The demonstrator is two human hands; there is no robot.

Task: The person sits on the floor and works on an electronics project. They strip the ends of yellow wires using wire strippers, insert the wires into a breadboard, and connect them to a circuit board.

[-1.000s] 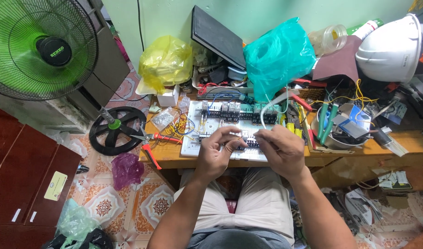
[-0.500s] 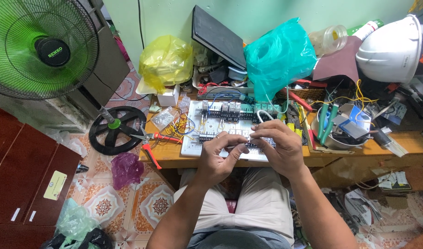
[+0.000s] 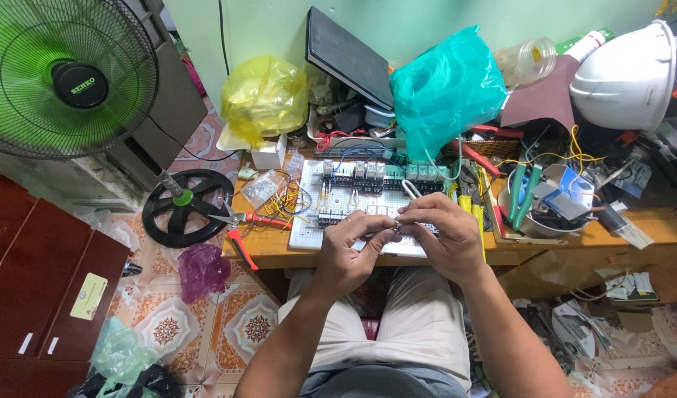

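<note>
My left hand (image 3: pixel 351 243) and my right hand (image 3: pixel 438 234) meet over the near edge of a white perforated board (image 3: pixel 307 230) that carries small black components and coloured wires. Both pinch a small metallic part (image 3: pixel 391 231) between thumb and fingers. A white wire loop (image 3: pixel 410 189) rises from behind my right hand's fingers. The part itself is mostly hidden by my fingertips. The board lies on a wooden desk (image 3: pixel 265 249) in front of my lap.
Red-handled pliers (image 3: pixel 244 228) lie at the desk's left edge. A yellow bag (image 3: pixel 263 96), a teal bag (image 3: pixel 442 92), a dark tablet (image 3: pixel 347 55) and a white helmet (image 3: pixel 626 70) crowd the back. Green-handled tools (image 3: pixel 521 193) sit right. A green fan (image 3: pixel 66 74) stands left.
My right hand has come down and left to meet my left hand, and the white wire loop has dropped lower with it. Both hands now sit closer together over the board.
</note>
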